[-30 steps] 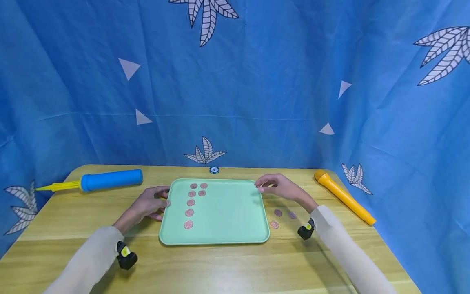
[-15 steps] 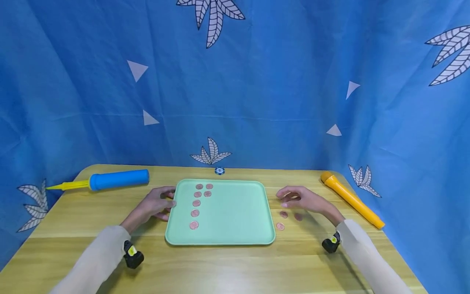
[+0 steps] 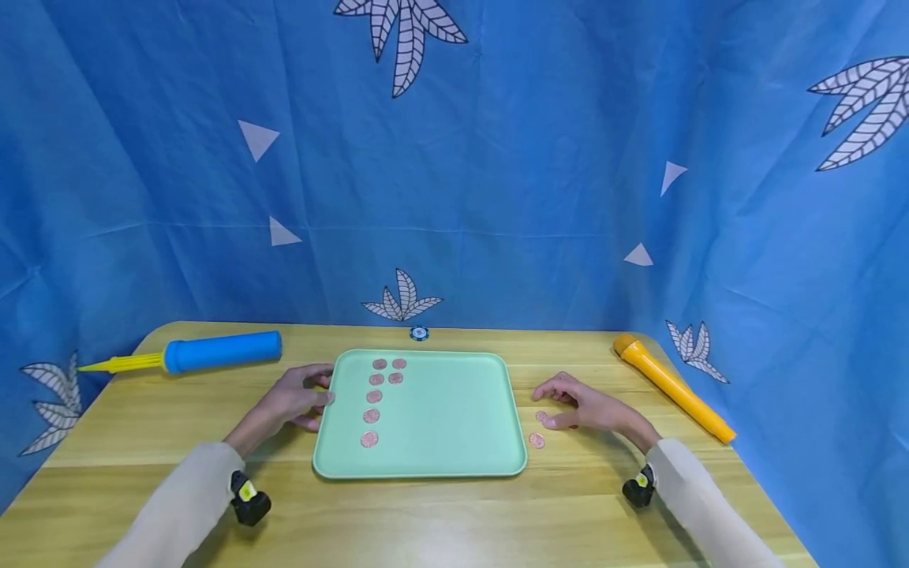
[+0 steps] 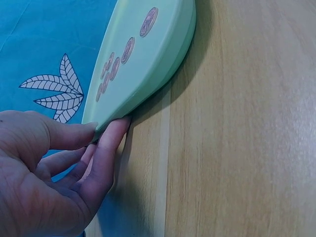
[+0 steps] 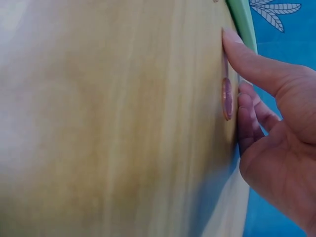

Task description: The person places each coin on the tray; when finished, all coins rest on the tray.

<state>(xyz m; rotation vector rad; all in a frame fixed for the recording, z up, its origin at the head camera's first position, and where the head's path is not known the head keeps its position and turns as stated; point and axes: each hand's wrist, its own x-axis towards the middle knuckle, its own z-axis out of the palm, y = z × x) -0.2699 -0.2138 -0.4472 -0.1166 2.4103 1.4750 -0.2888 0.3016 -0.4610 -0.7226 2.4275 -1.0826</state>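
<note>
On the table lies a pale green tray (image 3: pixel 454 418) holding several copper-coloured coins (image 3: pixel 372 416) in two columns on its left part. My left hand (image 3: pixel 294 398) pinches the tray's left rim; the left wrist view shows the thumb on top and a finger beneath. Right of the tray, my right hand (image 3: pixel 585 406) hovers low over loose coins with fingers bent and apart, apparently holding nothing. One coin (image 3: pixel 543 416) is by its thumb tip, another coin (image 3: pixel 536 440) lies nearer the front. A third coin (image 5: pixel 227 98), mostly hidden in the head view, lies under the palm.
A blue and yellow hand pump (image 3: pixel 223 353) lies at the back left. At the back right is an orange microphone-shaped object (image 3: pixel 675 386). A small blue and white chip (image 3: pixel 419 333) sits behind the tray, near the blue curtain (image 3: pixel 454 197).
My right hand has left the tray's far right corner, moved right, then come down over the loose coins. The left hand stays on the tray rim. The head view has shifted slightly.
</note>
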